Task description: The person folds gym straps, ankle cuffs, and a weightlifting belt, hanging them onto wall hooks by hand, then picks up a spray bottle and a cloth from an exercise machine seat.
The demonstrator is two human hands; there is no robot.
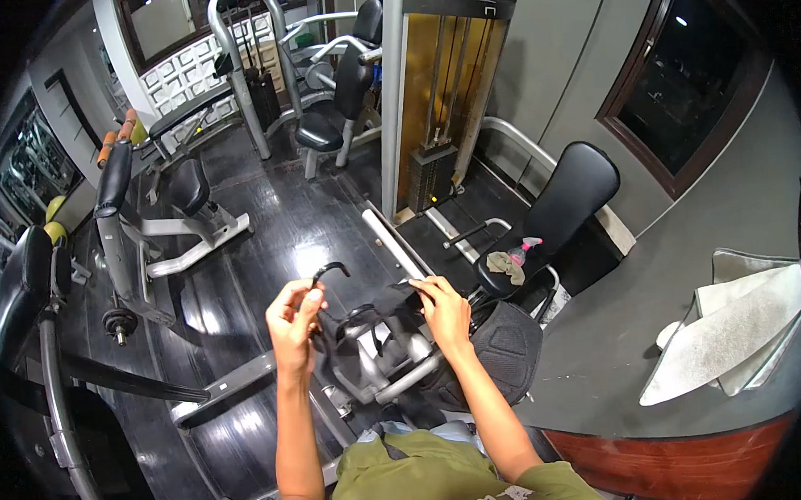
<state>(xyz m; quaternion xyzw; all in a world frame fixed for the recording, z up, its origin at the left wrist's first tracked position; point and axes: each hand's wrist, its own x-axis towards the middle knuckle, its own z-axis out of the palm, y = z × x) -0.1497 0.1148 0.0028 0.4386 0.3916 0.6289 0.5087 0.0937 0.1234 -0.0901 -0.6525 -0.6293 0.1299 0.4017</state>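
My left hand is closed on a thin black strap with a curved hook-like end that sticks up beside the fingertips. To the right, my right hand pinches a dark, flat item, which I cannot make out clearly. Dark loops hang between the two hands, above a grey metal machine frame. Below my right hand lies a black mesh backpack.
A black padded seat holds a cloth and a pink spray bottle. Behind it rises a weight-stack machine. More gym machines stand at the left. Towels hang at the right.
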